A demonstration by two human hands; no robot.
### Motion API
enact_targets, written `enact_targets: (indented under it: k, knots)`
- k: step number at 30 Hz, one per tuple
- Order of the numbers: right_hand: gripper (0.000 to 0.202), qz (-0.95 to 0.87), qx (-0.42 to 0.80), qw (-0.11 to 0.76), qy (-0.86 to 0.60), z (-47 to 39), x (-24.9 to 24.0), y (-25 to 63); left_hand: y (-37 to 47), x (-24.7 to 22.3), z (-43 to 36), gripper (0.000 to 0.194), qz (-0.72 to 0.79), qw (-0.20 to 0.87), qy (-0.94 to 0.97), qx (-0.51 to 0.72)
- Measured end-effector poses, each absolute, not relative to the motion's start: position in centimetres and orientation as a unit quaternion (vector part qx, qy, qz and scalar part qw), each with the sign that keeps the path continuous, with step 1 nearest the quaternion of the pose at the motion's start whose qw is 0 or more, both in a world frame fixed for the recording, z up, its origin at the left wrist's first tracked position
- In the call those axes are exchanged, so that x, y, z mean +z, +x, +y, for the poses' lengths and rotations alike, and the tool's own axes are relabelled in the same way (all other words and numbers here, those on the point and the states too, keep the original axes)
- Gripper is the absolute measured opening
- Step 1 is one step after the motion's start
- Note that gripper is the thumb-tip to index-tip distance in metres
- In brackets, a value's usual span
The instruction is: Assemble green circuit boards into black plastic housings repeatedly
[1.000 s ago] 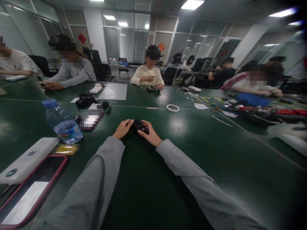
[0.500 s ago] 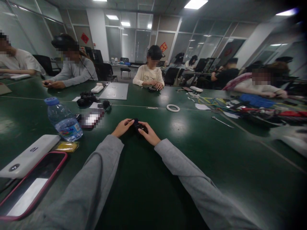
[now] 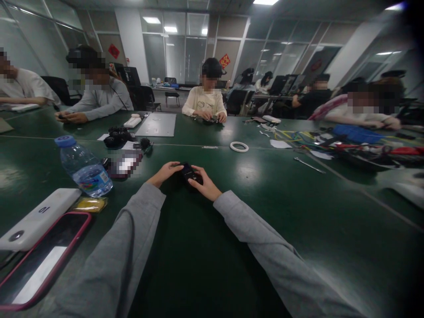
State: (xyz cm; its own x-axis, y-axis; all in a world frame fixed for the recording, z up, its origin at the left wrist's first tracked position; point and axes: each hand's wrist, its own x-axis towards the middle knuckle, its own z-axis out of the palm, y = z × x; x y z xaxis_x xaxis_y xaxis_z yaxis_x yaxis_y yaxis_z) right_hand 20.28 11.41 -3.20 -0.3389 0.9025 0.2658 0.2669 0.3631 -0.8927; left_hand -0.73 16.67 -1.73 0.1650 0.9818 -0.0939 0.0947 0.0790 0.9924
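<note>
A small black device (image 3: 189, 172) with a dark face and tiny light marks is held between both hands over the green table (image 3: 205, 229). My left hand (image 3: 166, 171) grips its left end, thumb along the near edge. My right hand (image 3: 206, 184) is closed round its right side, with the thumb on its face. Both forearms are in grey sleeves. The underside of the device is hidden.
On the left are a water bottle (image 3: 86, 170), a white power bank (image 3: 39, 218), a red-edged phone (image 3: 46, 260) and a yellow packet (image 3: 90, 204). Ahead lies a white ring (image 3: 239, 147); right, a wrench (image 3: 309, 165) and cables (image 3: 298, 138). Several people sit around.
My left hand has shifted slightly left, and more of the device's face shows between the hands. The view has moved a little. The person opposite has moved their hands.
</note>
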Motion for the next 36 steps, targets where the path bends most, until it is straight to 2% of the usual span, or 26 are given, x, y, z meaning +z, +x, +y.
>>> enact_targets:
  k: [6, 13, 21, 26, 36]
  knots:
    - [0.079, -0.666, 0.483, 0.421, -0.383, 12.1, -3.5, 20.1, -1.0, -1.4, 16.1, 0.068, 0.436, 0.569, 0.521, 0.464]
    - [0.073, -0.562, 0.602, 0.441, -0.358, 12.4, -2.6, 20.5, 0.0, 0.7, 14.8, 0.069, 0.378, 0.534, 0.593, 0.469]
    - [0.066, -0.522, 0.603, 0.490, -0.352, 12.8, -2.8, 20.8, 1.0, 0.8, 14.6, 0.072, 0.378, 0.519, 0.590, 0.490]
    - [0.070, -0.489, 0.600, 0.517, -0.366, 13.1, -3.1, 21.1, 1.4, -0.1, 14.6, 0.085, 0.433, 0.555, 0.585, 0.402]
    - [0.068, -0.486, 0.609, 0.518, -0.353, 13.0, -3.1, 20.9, 1.3, -1.0, 14.5, 0.079, 0.418, 0.551, 0.603, 0.397]
